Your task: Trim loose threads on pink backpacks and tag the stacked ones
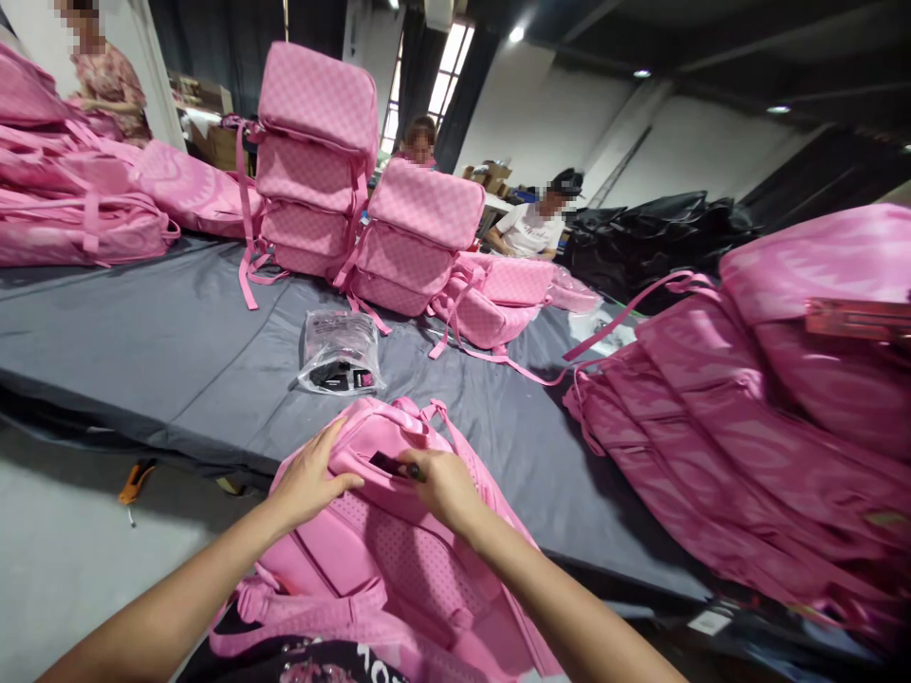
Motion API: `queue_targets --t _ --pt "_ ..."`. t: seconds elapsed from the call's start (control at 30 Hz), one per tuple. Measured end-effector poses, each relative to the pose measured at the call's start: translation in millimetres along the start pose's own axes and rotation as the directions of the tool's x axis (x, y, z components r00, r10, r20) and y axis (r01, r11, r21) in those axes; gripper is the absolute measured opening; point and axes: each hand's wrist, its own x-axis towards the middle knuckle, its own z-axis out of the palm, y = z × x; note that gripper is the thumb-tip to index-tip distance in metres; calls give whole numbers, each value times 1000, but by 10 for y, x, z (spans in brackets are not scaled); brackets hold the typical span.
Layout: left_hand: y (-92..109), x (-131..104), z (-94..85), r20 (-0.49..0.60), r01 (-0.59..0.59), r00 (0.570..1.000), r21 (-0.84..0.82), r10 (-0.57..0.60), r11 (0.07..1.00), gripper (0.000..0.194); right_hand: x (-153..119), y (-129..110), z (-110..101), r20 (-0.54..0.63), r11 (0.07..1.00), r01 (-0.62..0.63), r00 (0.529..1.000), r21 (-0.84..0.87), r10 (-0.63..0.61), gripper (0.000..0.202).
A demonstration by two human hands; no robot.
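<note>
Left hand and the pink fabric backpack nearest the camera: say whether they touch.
Touching. Head view: the left hand lies on the pink backpack, fingers spread.

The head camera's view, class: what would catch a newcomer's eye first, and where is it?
Pink bags dominate: a leaning pile fills the right side, and checked stacks rise at the far side of the grey-covered table. Front and centre, the left hand rests spread on a pink backpack, while the right hand grips a dark object at its opening.
</note>
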Motion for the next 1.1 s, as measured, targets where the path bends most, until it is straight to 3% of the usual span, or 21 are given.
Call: queue_targets --t 0.1,0.23,0.43,0.63,0.8,0.93,1.1 --pt "0 -18 50 4 -15 1000 6 15 1000 88 28 -128 54 134 989 50 991 -140 -31 21" --pt "-12 14 67 -20 -6 1000 41 7 999 87 104 -211 89 170 968 60 985 -243 -18 28" --pt "-158 17 95 -18 -67 998 40 68 997 83 200 -221 73 274 951 159 958 -265 -84 19" --pt "-431 -1 120 6 10 1000 -60 -10 998 84 333 -368 -7 152 943 207 973 -259 -172 24" --pt "-530 43 135 36 13 999 -114 -9 993 78 586 -498 23 167 920 351 931 -175 -323 18" --pt "-522 52 113 69 43 997 -73 -38 996 78 453 -338 -23 199 927 285 950 -243 -240 10" --pt "-429 26 52 79 130 989 -36 -127 991 86 -183 50 -125 171 924 7 983 -383 63 23"
